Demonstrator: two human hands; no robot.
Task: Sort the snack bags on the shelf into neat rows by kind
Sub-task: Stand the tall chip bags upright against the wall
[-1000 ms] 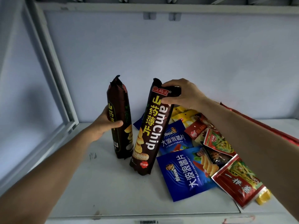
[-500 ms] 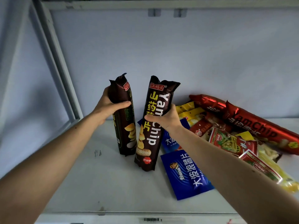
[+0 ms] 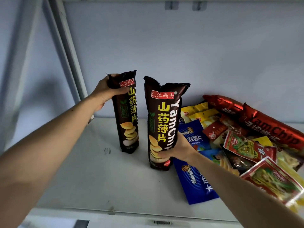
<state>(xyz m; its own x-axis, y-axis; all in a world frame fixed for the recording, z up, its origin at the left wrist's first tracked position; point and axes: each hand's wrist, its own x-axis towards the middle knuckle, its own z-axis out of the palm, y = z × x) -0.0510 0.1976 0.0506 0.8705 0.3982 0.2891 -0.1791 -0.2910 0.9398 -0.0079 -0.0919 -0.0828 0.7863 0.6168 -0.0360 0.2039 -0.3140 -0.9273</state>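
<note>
Two dark YamChip bags upright on the shelf. Left hand fingers curl round the top of the rear bag. Right hand fingers wrap the front bag low down. Mixed snack pile lies right of the right-hand fingers.

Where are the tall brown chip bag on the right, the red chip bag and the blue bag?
Tall brown chip bag (image 3: 162,122), head view, front middle.
Long red chip bag (image 3: 269,127), head view, lettered side.
Flat blue bag (image 3: 195,183), head view, lower front.
</note>
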